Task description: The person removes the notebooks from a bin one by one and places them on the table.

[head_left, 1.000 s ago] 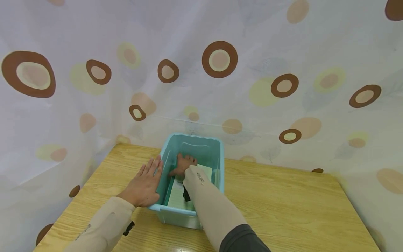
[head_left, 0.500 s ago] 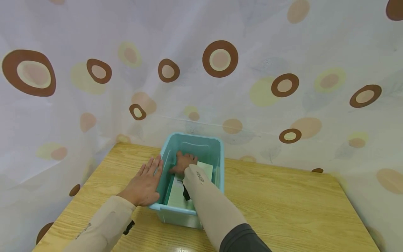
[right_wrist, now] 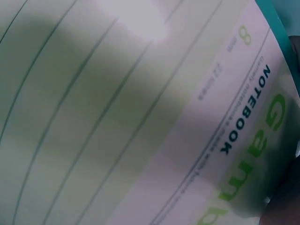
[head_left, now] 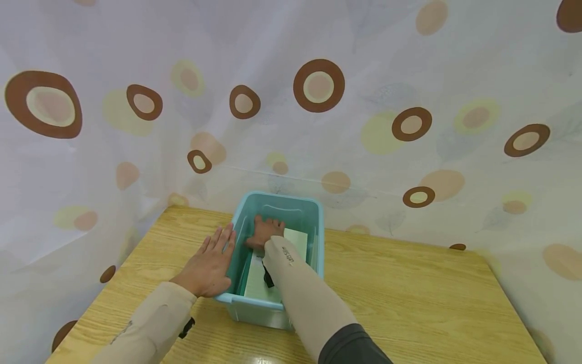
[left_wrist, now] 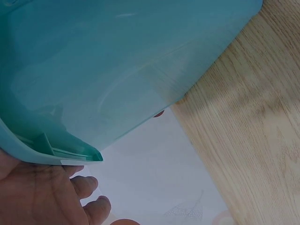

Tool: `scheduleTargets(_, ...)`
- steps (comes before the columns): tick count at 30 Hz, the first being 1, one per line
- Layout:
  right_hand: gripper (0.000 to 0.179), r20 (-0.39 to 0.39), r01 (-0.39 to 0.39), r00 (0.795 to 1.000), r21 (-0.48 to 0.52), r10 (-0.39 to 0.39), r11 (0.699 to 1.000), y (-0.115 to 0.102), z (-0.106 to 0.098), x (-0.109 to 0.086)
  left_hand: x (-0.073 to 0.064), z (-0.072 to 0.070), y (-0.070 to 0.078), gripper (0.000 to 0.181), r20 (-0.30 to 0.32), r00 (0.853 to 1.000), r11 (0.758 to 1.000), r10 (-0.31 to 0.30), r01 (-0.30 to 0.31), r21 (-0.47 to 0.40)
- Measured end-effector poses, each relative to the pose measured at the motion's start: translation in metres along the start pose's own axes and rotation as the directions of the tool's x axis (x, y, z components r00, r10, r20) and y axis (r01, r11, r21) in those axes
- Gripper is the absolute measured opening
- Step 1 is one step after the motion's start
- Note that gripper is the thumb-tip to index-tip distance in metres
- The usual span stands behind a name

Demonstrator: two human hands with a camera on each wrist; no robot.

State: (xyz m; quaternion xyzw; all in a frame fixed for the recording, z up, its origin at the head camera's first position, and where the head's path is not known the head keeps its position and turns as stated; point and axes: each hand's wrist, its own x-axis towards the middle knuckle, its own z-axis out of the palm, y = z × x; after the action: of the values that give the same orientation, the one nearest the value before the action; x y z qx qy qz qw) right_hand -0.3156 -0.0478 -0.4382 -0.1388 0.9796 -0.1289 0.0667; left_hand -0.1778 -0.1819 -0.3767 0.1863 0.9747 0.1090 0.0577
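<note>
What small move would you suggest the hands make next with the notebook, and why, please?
I would probably have the right hand firm up its hold on the notebook: it reaches over the far end, inside the bin, and whether it grips is unclear. The left hand rests against the rim, which may help keep the bin steady.

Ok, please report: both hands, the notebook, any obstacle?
Left hand against blue bin. Right hand inside, grip unclear. Notebook in bin, right sleeve partly hides it.

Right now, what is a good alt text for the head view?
A person's right hand reaches into a blue-green bin holding a pale notebook; the left hand rests against the bin's rim. Below is a wooden table; behind, a patterned backdrop.
</note>
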Motion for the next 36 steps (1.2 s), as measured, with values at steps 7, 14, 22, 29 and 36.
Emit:
scheduleTargets(7,0.061,-0.023,0.018,1.0,-0.051,-0.019,0.999,-0.005,-0.01,0.0,0.001,0.0,0.0,0.081,0.009,1.0,1.0,-0.003,0.003,-0.005)
scheduleTargets(14,0.067,-0.05,0.017,0.998,-0.121,-0.024,0.993,-0.013,-0.037,-0.002,0.0,-0.001,0.002,0.082,0.021,1.0,1.0,-0.003,0.003,-0.007)
scheduleTargets(22,0.055,-0.118,0.052,0.991,-0.154,-0.07,0.987,-0.02,-0.092,-0.011,0.0,-0.002,0.004,0.083,0.012,1.0,1.0,-0.006,0.006,-0.004)
scheduleTargets(29,0.043,-0.187,0.098,0.974,-0.15,-0.125,0.984,-0.026,-0.154,-0.034,-0.001,-0.001,0.005,0.083,-0.022,1.0,1.0,0.007,-0.007,-0.006)
scheduleTargets(36,0.036,-0.27,0.131,0.952,-0.064,-0.144,0.989,-0.005,-0.221,-0.065,-0.001,0.0,0.006,0.082,-0.03,0.999,1.0,0.012,-0.012,0.001)
